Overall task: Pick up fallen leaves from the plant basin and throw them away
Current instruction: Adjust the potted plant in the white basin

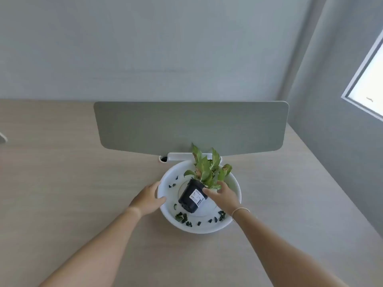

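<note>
A white round basin sits on the wooden desk. Inside it a black plastic pot with a white label is tilted, its green plant leaning toward the far right. Several dark fallen leaves lie scattered on the basin floor, mostly along the near side and a few at the far left. My left hand grips the basin's left rim. My right hand holds the pot at its upper rim, fingers wrapped around the edge under the foliage.
A grey-green divider panel stands upright just behind the basin, with a white clamp at its base. The desk's right edge runs diagonally beside a grey wall with a window.
</note>
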Motion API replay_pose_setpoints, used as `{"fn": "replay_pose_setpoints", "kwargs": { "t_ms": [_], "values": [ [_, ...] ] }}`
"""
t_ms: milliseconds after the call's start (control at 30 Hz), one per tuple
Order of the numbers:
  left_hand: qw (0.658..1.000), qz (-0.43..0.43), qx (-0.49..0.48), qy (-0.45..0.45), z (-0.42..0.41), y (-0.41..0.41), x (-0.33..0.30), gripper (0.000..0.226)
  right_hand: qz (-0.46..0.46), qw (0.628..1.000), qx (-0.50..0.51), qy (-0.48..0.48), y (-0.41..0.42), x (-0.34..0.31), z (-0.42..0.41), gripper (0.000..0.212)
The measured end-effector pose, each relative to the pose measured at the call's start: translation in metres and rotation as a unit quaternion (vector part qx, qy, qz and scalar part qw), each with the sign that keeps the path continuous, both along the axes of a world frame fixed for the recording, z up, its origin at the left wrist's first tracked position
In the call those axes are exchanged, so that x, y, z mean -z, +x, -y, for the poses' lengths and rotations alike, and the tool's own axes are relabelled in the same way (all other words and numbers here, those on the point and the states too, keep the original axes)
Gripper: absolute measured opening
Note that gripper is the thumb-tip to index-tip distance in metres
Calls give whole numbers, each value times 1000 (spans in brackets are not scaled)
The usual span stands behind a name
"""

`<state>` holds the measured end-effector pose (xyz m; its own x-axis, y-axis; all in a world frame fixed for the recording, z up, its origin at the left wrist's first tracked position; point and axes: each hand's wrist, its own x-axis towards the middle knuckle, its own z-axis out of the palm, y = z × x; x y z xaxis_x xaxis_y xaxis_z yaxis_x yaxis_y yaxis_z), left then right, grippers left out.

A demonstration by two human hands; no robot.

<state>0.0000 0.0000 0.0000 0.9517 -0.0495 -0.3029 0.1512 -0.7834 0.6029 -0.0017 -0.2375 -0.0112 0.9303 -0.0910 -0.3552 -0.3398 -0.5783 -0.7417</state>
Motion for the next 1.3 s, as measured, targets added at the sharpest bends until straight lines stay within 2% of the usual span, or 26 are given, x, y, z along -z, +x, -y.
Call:
{"fn": "replay_pose_setpoints", "kwargs": {
  "t_ms": [167, 400, 600, 800, 967, 1067, 1200, 1300],
  "values": [
    [999, -31, -6, 8, 0, 5, 12, 70, -36, 995, 47, 75, 4, 27, -13, 98],
    [998, -54, -17, -2, -6, 13, 28, 77, -64, 975, 113, 181, 10, 34, -32, 95],
    [998, -58, -12, 8, -3, 16, 39, 79, -50, 960, 155, 227, 17, 40, -41, 98],
    [998, -56, -10, 6, -2, 18, 43, 78, -50, 939, 180, 290, 23, 39, -43, 91],
    [998, -57, -7, -2, -3, 19, 45, 77, 4, 949, 161, 271, 23, 42, -43, 78],
    [998, -57, -4, -2, -3, 20, 48, 77, 53, 966, 127, 221, 24, 39, -44, 68],
    [998, -56, -9, 3, -5, 21, 50, 76, 95, 985, 73, 120, 27, 36, -42, 76],
    [998, -57, -13, 0, -7, 22, 51, 77, 122, 988, 52, 83, 30, 35, -36, 79]
  ]
}}
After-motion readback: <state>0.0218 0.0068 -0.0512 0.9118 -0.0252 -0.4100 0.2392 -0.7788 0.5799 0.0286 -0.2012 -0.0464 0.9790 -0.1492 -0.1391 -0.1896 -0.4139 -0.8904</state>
